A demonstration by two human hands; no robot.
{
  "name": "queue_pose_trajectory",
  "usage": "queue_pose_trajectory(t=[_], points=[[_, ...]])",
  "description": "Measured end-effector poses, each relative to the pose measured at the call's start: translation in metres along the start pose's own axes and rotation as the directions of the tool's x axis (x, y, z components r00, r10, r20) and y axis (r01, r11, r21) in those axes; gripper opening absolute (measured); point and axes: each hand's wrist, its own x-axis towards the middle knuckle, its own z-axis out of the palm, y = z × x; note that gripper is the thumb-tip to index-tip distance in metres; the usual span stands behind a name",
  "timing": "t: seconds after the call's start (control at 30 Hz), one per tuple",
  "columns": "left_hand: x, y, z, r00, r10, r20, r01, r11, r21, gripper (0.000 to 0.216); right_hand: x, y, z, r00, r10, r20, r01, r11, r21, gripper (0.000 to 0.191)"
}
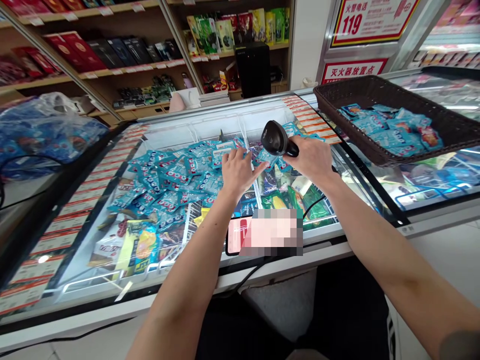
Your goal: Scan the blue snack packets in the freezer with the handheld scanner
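Observation:
My right hand (312, 156) grips the handle of a black barcode scanner (275, 138), its head pointing away to the left above the freezer glass. Beside it, my left hand (238, 172) rests with fingers spread and thumb stretched out, over the right part of a heap of small blue snack packets (178, 172). The fingertips are at a packet there; whether they press on it I cannot tell. A few more blue packets lie under and behind the scanner. Nearer to me, a phone (234, 237) lies on the freezer's front edge, partly covered by a pixelated patch.
A brown wicker basket (378, 155) holding more blue packets stands at the right. To the left sits a clear plastic bag (52, 132) of blue packs. A black cable (251, 272) runs along the front edge. Stocked shelves (127, 67) and a black box-shaped device (252, 70) stand behind.

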Motion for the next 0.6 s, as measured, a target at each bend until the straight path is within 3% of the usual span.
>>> queue_pose_trajectory(t=[0.13,0.27,0.4,0.6], points=[[0.0,-0.001,0.007,0.995,0.003,0.095,-0.002,1.0,-0.013,0.054,0.0,-0.001,0.0,1.0,-0.002,0.004,0.002,1.0,0.007,0.037],[0.004,-0.01,0.006,0.985,-0.13,0.117,0.14,0.987,-0.083,0.054,0.0,0.0,0.0,1.0,0.001,-0.005,-0.001,1.0,0.012,0.039],[0.009,-0.025,0.006,0.947,-0.312,0.076,0.32,0.901,-0.294,0.054,-0.001,-0.001,0.001,1.0,-0.02,-0.013,0.02,1.0,0.005,0.039],[0.01,-0.041,0.012,0.932,-0.36,-0.043,0.302,0.834,-0.461,0.041,-0.003,-0.002,0.003,0.995,-0.098,0.01,0.098,0.995,-0.013,0.038]])
